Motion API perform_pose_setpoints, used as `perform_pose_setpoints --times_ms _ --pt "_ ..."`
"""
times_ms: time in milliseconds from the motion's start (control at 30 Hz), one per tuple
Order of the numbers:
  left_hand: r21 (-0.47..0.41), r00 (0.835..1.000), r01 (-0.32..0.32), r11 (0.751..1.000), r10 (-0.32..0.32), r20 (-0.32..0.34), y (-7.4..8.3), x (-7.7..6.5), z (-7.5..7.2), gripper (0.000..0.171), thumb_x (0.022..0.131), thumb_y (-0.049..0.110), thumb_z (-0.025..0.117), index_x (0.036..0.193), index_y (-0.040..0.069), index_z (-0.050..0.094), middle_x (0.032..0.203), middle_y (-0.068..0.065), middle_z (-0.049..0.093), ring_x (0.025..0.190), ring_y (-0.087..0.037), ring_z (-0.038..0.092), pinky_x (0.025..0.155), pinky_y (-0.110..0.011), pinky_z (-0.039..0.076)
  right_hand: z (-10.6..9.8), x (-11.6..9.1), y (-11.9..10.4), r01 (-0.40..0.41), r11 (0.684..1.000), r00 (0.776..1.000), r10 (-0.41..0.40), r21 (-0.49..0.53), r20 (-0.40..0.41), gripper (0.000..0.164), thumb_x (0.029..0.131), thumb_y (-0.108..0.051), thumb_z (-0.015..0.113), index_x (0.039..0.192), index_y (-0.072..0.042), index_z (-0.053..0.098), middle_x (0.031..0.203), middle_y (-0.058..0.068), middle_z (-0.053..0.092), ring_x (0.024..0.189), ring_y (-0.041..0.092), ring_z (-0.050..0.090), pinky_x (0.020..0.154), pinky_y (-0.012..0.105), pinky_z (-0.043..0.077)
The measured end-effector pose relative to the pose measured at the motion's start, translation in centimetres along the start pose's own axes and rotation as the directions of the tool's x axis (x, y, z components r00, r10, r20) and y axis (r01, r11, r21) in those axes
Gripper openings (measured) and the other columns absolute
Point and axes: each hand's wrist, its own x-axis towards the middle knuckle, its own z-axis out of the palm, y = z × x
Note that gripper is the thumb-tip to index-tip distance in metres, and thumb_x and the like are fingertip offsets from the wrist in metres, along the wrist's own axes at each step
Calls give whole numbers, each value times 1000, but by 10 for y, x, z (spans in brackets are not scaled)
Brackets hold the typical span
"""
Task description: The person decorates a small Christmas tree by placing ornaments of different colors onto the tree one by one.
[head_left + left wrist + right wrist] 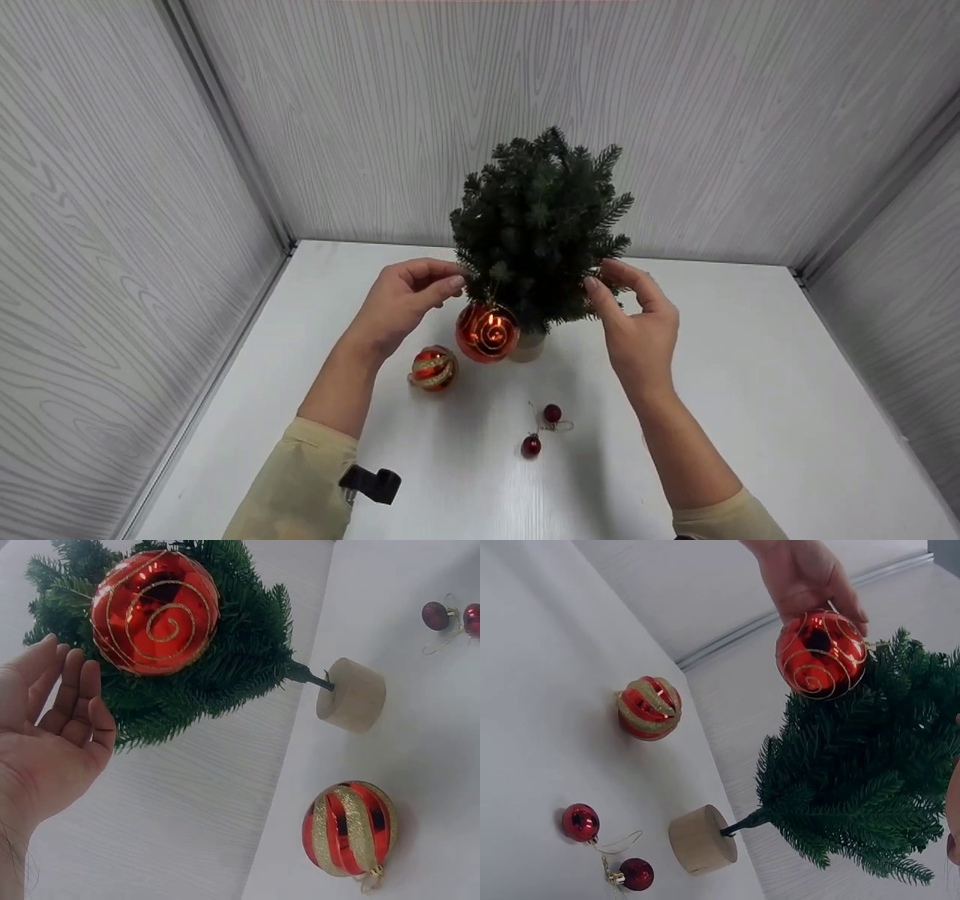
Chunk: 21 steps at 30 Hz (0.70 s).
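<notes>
A small green Christmas tree (pixel 540 225) stands on a round wooden base (pixel 358 696). A large shiny red bauble (pixel 487 332) with gold swirls hangs at the tree's lower left. Just above and left of this bauble is my left hand (pixel 401 300), its thumb and fingers bent loosely beside the branches; the left wrist view shows nothing in its palm. On the tree's other side, my right hand (pixel 641 322) has thumb and forefinger spread at the lower branches, some fingertips hidden among the needles. Only its edge (pixel 954 814) shows in the right wrist view.
A red and gold striped bauble (pixel 434 368) lies on the white table (pixel 750 390), left of the base. Nearer the front lie two small dark red baubles (pixel 531 446) with gold loops. Grey wood-grain panels (pixel 360 112) enclose the back and sides.
</notes>
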Motion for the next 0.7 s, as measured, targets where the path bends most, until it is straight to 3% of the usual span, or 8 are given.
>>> perform_pose_setpoints --times_ms 267,500,700 --pt "-38 996 65 997 -67 -66 -25 -13 -15 30 104 14 72 130 -1 72 124 -10 73 117 -25 66 101 -38 55 -17 -6 22 -100 995 995 99 -15 -19 33 98 -18 80 128 -7 76 130 6 72 125 11 60 114 46 35" --pt "-24 979 152 988 -154 -132 -51 -27 -23 32 103 16 73 132 2 71 129 -9 72 121 -24 65 102 -31 53 -23 -14 40 -182 983 983 182 4 25 39 98 -16 79 135 -5 72 136 7 69 126 12 59 115 45 36" --pt "-24 970 185 982 -186 -153 -67 -32 -25 34 102 16 74 134 3 70 133 -9 71 125 -22 64 105 -29 51 -24 -19 47 -237 970 970 233 52 68 36 100 -10 76 135 -2 71 132 12 71 121 12 65 109 32 46"
